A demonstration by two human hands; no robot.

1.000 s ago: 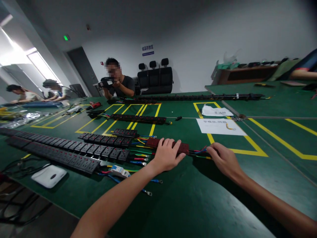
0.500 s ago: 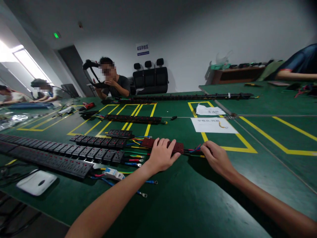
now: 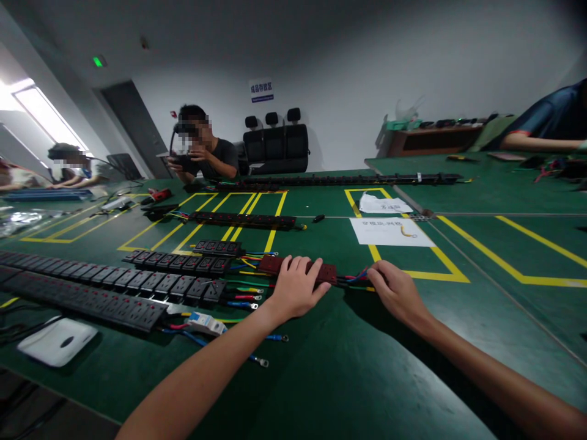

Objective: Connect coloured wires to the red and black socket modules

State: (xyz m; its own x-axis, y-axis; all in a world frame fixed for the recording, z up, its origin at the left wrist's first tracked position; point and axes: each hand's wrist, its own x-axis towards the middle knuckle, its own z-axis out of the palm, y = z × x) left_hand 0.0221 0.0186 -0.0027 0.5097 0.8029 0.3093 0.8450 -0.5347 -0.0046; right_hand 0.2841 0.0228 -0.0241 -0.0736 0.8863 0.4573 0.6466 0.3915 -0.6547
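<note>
Nearest on my feed, on the green tabletop point(image 3: 316, 379), lies a flat white rounded plastic box point(image 3: 57, 342) at lower left; just past it, a white-and-blue breaker-like block point(image 3: 206, 324) hangs off a long black socket strip point(image 3: 105, 298).

Farther in is the dark red, narrow rectangular socket module point(image 3: 270, 264), lying flat under my left hand point(image 3: 299, 286). The fingers spread across its top; whether they grip its edges or only press, I cannot tell. My right hand point(image 3: 397, 289) pinches the thin red, blue and dark wires point(image 3: 356, 278) at the module's right end.

Over the last second my view has swung slightly right, yet both hands keep the same hold, so I judge the work no further along.

The module's long axis runs left to right, right end slightly nearer me, its wires pointing right.

Beyond lie a white handwritten paper sheet point(image 3: 389, 233) and, across the table, a person in a dark shirt point(image 3: 220, 151), whose black headset-like device has come in against the head.
</note>
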